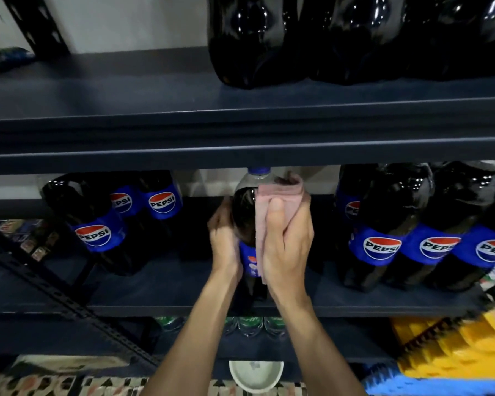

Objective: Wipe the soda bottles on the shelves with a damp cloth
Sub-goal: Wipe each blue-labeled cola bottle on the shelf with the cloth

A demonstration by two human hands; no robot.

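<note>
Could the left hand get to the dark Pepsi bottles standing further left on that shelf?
Probably yes, once freed: the left hand grips the dark blue-labelled plastic bottle under the pink cloth, and only open dark shelf separates it from those left bottles.

bare forearms (pixel 200 338), bare left hand (pixel 225 241) and right hand (pixel 286 247).

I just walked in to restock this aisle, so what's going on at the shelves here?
A person is wiping one Pepsi bottle at the front of the middle shelf. Their left hand holds the bottle's side, and their right hand presses a pink cloth against its shoulder and label. More Pepsi bottles stand on the same shelf to either side. A white bowl sits below.
</note>
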